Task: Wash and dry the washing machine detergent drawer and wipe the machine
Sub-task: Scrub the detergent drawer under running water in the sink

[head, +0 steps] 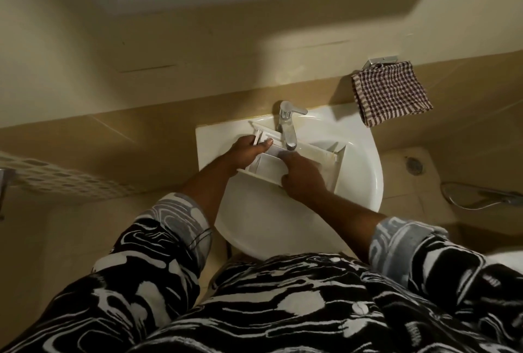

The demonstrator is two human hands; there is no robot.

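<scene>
The white detergent drawer (267,167) lies across the white sink (359,182), right under the chrome tap (287,126). My left hand (247,153) grips the drawer's left end, thumb over its rim. My right hand (301,177) rests on the drawer's middle, fingers pressed into a compartment below the spout. The drawer's right end (336,153) sticks out past my right hand. I cannot tell whether water is running. The washing machine is out of view.
A checked cloth (392,92) hangs from a metal holder on the wall, right of the tap. A floor drain (413,164) and a hose sprayer (481,197) lie to the right. A perforated basket (56,180) stands to the left.
</scene>
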